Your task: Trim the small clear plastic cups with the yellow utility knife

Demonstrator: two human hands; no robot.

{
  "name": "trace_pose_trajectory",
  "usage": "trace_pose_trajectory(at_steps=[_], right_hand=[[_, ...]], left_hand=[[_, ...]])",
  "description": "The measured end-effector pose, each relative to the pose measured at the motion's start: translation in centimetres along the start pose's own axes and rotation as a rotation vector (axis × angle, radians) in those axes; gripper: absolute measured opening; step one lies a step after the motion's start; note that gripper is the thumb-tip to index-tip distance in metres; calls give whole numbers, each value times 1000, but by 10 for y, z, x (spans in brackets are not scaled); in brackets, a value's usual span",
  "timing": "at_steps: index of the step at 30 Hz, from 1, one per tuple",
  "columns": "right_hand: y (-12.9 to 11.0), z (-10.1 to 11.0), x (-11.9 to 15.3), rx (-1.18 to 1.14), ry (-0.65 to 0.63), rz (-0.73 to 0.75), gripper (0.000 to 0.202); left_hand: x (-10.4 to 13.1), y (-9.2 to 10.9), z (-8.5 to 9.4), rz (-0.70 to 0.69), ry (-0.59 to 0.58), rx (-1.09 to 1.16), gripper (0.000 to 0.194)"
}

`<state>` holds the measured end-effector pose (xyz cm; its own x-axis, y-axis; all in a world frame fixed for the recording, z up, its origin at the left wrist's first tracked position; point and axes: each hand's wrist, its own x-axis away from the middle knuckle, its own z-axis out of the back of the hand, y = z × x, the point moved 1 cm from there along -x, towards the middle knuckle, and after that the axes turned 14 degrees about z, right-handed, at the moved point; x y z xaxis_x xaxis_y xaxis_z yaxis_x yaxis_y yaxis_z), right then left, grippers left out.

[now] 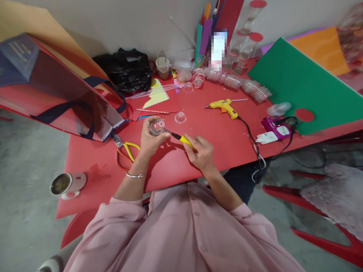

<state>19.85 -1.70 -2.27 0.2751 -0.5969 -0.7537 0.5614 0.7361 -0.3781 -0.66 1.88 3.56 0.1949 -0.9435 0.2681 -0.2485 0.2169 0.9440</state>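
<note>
My left hand (151,139) holds a small clear plastic cup (157,126) by its sides, its fingers curled around it. Something pinkish shows in the cup. My right hand (200,151) grips a yellow-and-black handled tool (185,141), whose thin metal end reaches the cup's edge. Just behind the hands, a clear domed lid (180,117) lies on the red table (170,166). A yellow glue gun (225,107) rests farther right with its cord trailing off. Scissors with orange and yellow handles (124,151) lie left of my left wrist.
Along the back are a black plastic bag (127,70), a small bucket (162,66) and rows of clear cups (232,80). A green board (309,87) and purple box (279,126) stand right. A large bag (65,90) and mug (69,183) are left.
</note>
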Motion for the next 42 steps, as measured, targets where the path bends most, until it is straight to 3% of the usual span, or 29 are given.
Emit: trace_pose_trajectory(at_steps=[10,15,21,32,42], right_hand=[[0,0,-1,-2,-13,-15,35],[0,0,0,-9,-19,-27,34],[-1,1,-2,2,-13,-20,34],[1,-1,2,26,-4,-2,36],[2,-2,4,57,5,25,39]], left_hand=[[-6,3,9,-176,-47,-122,71],[-5,3,13,-185,-30,-169,69],[-6,-2,15,-296,-52,-210,61],[-3,4,8,-175,55,-100,60],[-9,-3,13,-269,9,-155,59]])
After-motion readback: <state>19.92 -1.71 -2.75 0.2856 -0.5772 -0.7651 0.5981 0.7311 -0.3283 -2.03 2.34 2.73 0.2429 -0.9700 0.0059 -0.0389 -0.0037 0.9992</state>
